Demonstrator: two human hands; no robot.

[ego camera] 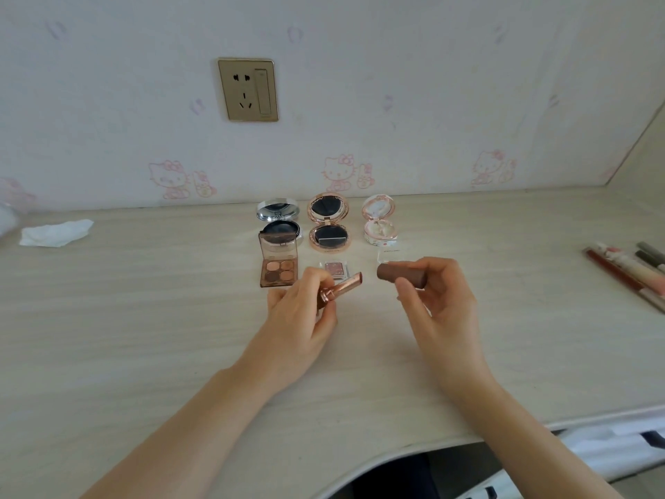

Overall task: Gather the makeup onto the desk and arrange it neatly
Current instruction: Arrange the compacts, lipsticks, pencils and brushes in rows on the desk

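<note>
Rose-gold lipstick (340, 287) sits pinched in the left hand (302, 315); the right hand (437, 300) pinches its brown cap (401, 273) apart, likely showing the open tube.

The left hand (302, 311) holds a rose-gold lipstick tube (342, 286); the right hand (437, 300) holds a matte brown cap (401, 273). Beyond the left hand is a brown eyeshadow palette (278, 262) with peach and bronze pans. The desk (144, 318) is pale wood-grain. The wall (431, 84) is white with pink cat figures.
</note>
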